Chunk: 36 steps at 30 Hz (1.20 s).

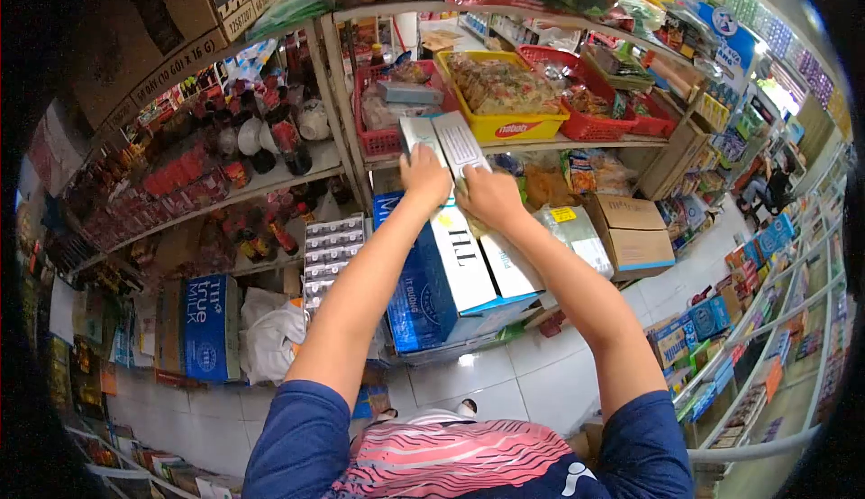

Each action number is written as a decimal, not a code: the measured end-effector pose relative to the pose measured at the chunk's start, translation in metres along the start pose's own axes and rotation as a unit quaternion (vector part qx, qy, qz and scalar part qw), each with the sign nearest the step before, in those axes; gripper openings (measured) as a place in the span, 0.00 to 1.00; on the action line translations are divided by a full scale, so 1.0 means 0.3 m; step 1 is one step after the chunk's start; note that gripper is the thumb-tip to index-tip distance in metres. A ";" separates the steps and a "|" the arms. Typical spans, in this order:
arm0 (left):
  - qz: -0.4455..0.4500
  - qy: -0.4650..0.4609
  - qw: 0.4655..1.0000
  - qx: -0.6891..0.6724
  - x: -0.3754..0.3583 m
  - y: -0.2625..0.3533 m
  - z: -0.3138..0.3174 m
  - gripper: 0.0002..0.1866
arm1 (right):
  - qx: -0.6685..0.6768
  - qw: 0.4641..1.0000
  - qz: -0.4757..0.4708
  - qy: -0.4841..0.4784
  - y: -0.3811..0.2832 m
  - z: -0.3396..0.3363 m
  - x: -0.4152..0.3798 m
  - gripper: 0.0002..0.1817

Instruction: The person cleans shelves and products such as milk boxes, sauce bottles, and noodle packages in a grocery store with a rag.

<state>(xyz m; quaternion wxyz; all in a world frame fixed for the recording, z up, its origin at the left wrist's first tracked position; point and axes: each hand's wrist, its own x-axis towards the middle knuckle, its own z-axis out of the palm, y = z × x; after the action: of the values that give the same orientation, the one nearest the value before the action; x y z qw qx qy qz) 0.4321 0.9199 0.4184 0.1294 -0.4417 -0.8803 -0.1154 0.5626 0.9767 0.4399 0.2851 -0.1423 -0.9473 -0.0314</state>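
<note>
A blue and white milk carton box (464, 260) stands in front of the shelf, its white top flaps facing up. Both arms reach forward over it. My left hand (425, 177) rests on the left flap near the far end, fingers bent. Beside it, my right hand (489, 197) presses on the right flap, its fingers curled near the seam between the flaps. Whether either hand grips a flap edge is too small to tell. The far ends of the flaps reach up to the shelf edge, close to a yellow basket (532, 127).
Red baskets (598, 127) of packets stand on the shelf. An open brown carton (633, 233) and a clear-wrapped pack (577, 240) are to the right. At left are a tray of small packs (332, 256), a white bag (270, 332) and another blue milk box (210, 328).
</note>
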 end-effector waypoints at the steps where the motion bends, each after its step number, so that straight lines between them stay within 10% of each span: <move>1: -0.006 -0.008 1.000 0.013 0.016 0.006 0.004 0.27 | -0.004 1.000 0.012 -0.017 -0.004 0.014 0.041 0.14; 20: -0.110 -0.040 0.993 -0.012 0.099 0.021 0.018 0.28 | -0.095 0.991 0.019 0.096 0.152 0.410 0.482 0.14; 36: -0.092 -0.019 0.996 -0.008 0.084 0.020 0.012 0.27 | -0.011 0.993 0.121 -0.016 0.155 0.330 0.495 0.19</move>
<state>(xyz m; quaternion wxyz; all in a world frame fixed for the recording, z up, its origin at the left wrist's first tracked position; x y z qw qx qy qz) 0.4220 0.9434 0.4239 0.0981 -0.3622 -0.9184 -0.1251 0.4052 1.0725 0.4378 0.2696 -0.2590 -0.9275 -0.0049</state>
